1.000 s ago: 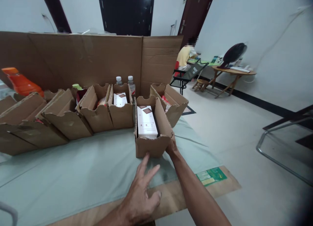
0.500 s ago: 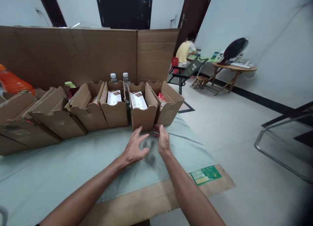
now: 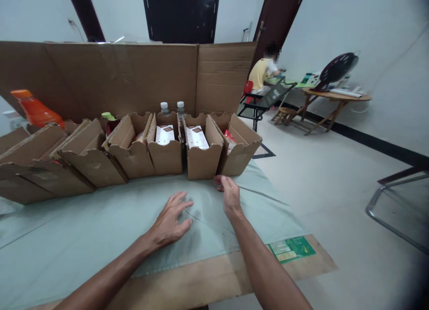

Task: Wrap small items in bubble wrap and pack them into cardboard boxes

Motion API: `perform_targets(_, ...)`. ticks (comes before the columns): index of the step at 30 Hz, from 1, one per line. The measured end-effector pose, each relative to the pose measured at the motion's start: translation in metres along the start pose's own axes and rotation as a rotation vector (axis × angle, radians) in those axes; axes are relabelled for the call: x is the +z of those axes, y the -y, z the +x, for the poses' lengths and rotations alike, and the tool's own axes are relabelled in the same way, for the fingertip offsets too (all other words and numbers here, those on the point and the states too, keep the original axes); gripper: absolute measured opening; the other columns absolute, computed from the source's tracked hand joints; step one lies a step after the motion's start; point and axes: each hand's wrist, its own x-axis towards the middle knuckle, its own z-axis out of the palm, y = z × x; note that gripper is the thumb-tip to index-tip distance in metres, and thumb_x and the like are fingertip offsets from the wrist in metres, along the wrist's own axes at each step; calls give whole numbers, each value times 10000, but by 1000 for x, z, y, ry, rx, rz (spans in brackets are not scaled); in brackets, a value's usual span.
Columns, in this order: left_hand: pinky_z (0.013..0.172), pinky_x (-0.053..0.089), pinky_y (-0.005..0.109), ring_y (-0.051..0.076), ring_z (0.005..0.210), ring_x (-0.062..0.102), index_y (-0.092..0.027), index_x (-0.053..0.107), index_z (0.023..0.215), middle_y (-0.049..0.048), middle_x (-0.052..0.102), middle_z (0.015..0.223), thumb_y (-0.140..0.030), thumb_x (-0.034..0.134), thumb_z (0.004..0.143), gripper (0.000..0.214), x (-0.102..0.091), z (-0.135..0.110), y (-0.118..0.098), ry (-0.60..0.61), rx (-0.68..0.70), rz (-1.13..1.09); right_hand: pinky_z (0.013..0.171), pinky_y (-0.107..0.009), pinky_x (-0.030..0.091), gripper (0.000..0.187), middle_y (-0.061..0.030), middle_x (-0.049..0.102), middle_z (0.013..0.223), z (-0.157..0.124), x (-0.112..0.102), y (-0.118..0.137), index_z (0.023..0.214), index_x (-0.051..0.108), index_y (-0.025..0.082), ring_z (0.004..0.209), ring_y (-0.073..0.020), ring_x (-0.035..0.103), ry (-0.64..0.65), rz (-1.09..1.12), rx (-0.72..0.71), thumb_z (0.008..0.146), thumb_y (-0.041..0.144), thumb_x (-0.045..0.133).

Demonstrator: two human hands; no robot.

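While left fingers (image 3: 181,206) splay, cardboard bins (image 3: 167,157) (wavy-rimmed) line cloth (image 3: 110,229).

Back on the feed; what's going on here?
A row of open cardboard bins stands before the person on green cloth. The person's left hand is spread over the cloth, holding nothing. The right hand, loosely curled, is near the base of the second bin from the right, which holds a white box; contact is unclear.

- No words, brands or numbers legible.
- Green label (image 3: 295,248) on cardboard sheet (image 3: 214,276): fine print, pale panel, yellow mark; unreadable.
- Folding chair (image 3: 272,94), backrest: pale lettering, too small.
- White box (image 3: 197,138) in second cardboard bin (image 3: 203,165) from right: tiny print, unresolved.
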Motion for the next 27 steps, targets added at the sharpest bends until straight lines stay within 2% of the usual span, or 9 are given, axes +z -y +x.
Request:
perform_targets(3, 1123, 400, 616, 360, 1442, 423, -212, 696, 1234, 151, 548, 1488, -246, 617, 801, 442, -19, -32, 15, -45, -41, 31, 675, -335, 491, 414, -79, 758, 795, -2, 0, 2, 780, 713, 179, 744, -225, 677, 36, -82, -61, 775, 583, 625)
perform_targets(9, 1053, 500, 575, 334, 1323, 564, -226, 744, 1123, 134, 672, 1338, -290, 591, 832, 335, -45, -71, 61, -295, -122, 58, 749, -378, 503, 292, -57, 738, 747, -16, 3, 16, 749, 709, 203, 743, -241, 665, 62, -292, -292, 824, 460, 594)
perform_targets(12, 1047, 506, 568, 320, 1268, 606, -210, 751, 1066, 137, 696, 1286, -298, 571, 848, 296, -46, -76, 74, -425, -143, 55, 919, -430, 465, 226, -82, 764, 897, -27, 10, 41, 803, 721, 221, 916, -277, 673, 49, -377, -436, 853, 397, 589)
perform_targets(14, 1042, 510, 559, 311, 1242, 621, -201, 749, 1044, 140, 702, 1266, -294, 569, 852, 279, -45, -76, 77, -471, -140, 40, 1013, -443, 406, 196, -95, 761, 1044, -31, 19, 66, 863, 729, 229, 1069, -288, 644, 53, -513, -600, 884, 354, 579)
perform_targets(17, 1033, 516, 546, 298, 1215, 632, -203, 741, 1039, 134, 704, 1251, -265, 571, 845, 265, -42, -75, 75, -478, -115, 10, 1058, -448, 344, 229, -121, 670, 1313, -25, 40, 106, 1084, 724, 218, 1263, -305, 545, 105, -927, -920, 921, 283, 577)
perform_targets(19, 1031, 516, 545, 297, 1212, 629, -206, 738, 1033, 129, 704, 1250, -243, 573, 834, 262, -40, -74, 73, -465, -96, 1, 1049, -456, 322, 362, -144, 547, 1472, -15, 58, 130, 1261, 664, 218, 1326, -337, 482, 188, -1210, -1029, 905, 271, 624)
perform_targets(21, 1034, 513, 548, 304, 1221, 622, -208, 739, 1019, 127, 705, 1245, -224, 576, 817, 260, -39, -74, 72, -451, -82, 1, 997, -452, 327, 480, -164, 534, 1474, -2, 76, 146, 1356, 605, 232, 1263, -354, 519, 309, -1437, -1001, 882, 275, 666)
perform_targets(23, 1031, 515, 546, 309, 1226, 618, -205, 739, 1016, 130, 703, 1245, -211, 577, 800, 270, -39, -74, 73, -439, -77, 0, 919, -421, 344, 466, -159, 652, 1309, 8, 91, 155, 1342, 613, 239, 1093, -325, 605, 410, -1584, -918, 882, 275, 669)
perform_targets(27, 1021, 526, 532, 308, 1230, 617, -198, 735, 1034, 135, 691, 1259, -203, 571, 795, 290, -43, -74, 76, -441, -101, -4, 804, -375, 359, 332, -136, 746, 1045, 18, 107, 158, 1219, 678, 212, 881, -280, 655, 433, -1660, -842, 893, 274, 659)
